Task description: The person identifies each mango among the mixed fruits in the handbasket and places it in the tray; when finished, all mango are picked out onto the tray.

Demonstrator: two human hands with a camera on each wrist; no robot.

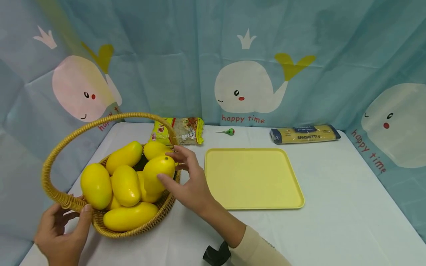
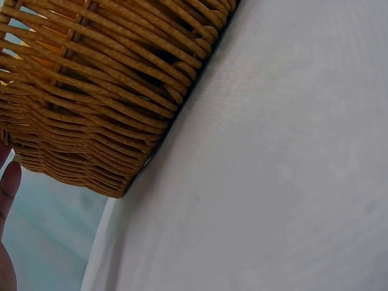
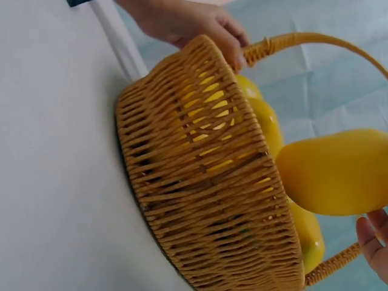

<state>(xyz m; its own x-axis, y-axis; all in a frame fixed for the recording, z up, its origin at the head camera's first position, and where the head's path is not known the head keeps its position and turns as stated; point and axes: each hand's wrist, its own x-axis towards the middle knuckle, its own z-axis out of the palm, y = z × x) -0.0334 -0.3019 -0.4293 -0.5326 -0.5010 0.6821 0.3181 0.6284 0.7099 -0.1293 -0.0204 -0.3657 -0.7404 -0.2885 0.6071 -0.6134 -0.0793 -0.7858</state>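
Note:
A wicker basket (image 1: 166, 207) with a tall arched handle stands at the left of the table, filled with several yellow mangoes (image 1: 126, 186). My left hand (image 1: 63, 229) grips the basket's near left rim at the handle's foot, thumb on the near side. With my right hand (image 1: 194, 184) I hold one mango (image 1: 159, 171) between thumb and fingers at the basket's right side. In the right wrist view this mango (image 3: 336, 173) sits above the rim, over the other fruit. Only fingertips (image 2: 9, 182) of the left hand show in the left wrist view, beside the wicker wall.
Right of the basket lies a yellow tray (image 1: 253, 179). Along the back are a yellow-and-clear food bag (image 1: 188, 131), a small green-and-red item (image 1: 229, 132) with a thin point, and a spaghetti pack (image 1: 306, 134). A whale-print curtain (image 1: 173, 74) surrounds the white table.

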